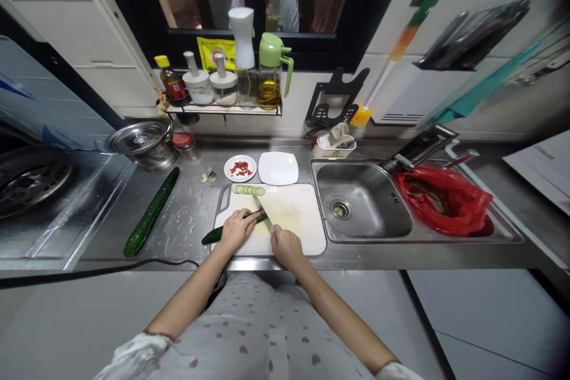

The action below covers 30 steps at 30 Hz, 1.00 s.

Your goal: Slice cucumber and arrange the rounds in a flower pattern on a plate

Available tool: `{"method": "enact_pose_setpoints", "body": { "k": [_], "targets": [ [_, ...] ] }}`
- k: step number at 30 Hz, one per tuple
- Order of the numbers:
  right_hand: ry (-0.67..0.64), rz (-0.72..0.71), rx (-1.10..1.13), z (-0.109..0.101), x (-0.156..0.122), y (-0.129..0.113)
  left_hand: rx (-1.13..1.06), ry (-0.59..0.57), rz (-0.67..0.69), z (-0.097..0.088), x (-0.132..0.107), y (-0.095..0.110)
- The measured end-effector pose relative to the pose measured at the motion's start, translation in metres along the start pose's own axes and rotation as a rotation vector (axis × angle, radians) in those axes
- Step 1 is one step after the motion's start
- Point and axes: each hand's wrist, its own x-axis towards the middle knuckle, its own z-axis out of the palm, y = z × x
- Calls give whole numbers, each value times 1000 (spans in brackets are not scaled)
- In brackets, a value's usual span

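Observation:
On a white cutting board (307, 231) lies a dark green cucumber (214, 235), its left end reaching past the board's edge. My left hand (237, 230) is closed over the cucumber's middle and presses it down. My right hand (286, 246) grips the handle of a kitchen knife (263, 212), whose blade slants up and left across the cucumber's right end. Beyond the blade, a row of cucumber slices (248, 190) overlaps along the board's far edge. The knife's handle is mostly hidden in my fingers.
A plate of chopped red pieces (240, 168) and a white square plate (278, 168) stand behind the board. Another cucumber (151, 214) lies left, near a steel pot (145, 143). At right are the sink (363, 199) and a red plastic bag (445, 202).

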Motion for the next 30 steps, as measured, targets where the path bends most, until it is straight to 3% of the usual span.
{"method": "enact_pose_setpoints", "body": {
  "k": [21, 30],
  "targets": [
    [-91, -31, -35, 0, -13, 6, -57, 2, 22, 5, -1, -2],
    [-67, -46, -31, -4, 0, -4, -58, 22, 34, 8, -1, -3]
  ]
}}
